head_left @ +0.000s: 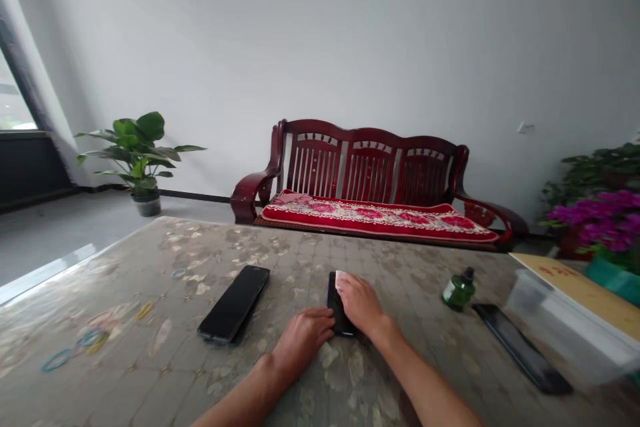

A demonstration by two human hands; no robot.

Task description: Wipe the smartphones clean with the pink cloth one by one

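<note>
A black smartphone (341, 320) lies flat on the patterned tablecloth in front of me. My left hand (306, 332) grips its lower left edge, with the fingers close together. My right hand (359, 301) is closed on a small white wipe (339, 276), pressed against the phone's upper right part; much of the wipe is hidden under the fingers. Left of my hands lies a stack of black smartphones (235, 307), the top one with its screen up. Another black phone (523, 347) rests at the right, beside a small green bottle (459, 289) with a black cap.
A clear plastic box (565, 330) with a tan board (575, 287) on top stands at right, near purple flowers (600, 220). Blue and yellow bands (90, 340) are scattered at left. Beyond the table (295, 260) are a wooden bench (370, 167) and a potted plant (140, 153).
</note>
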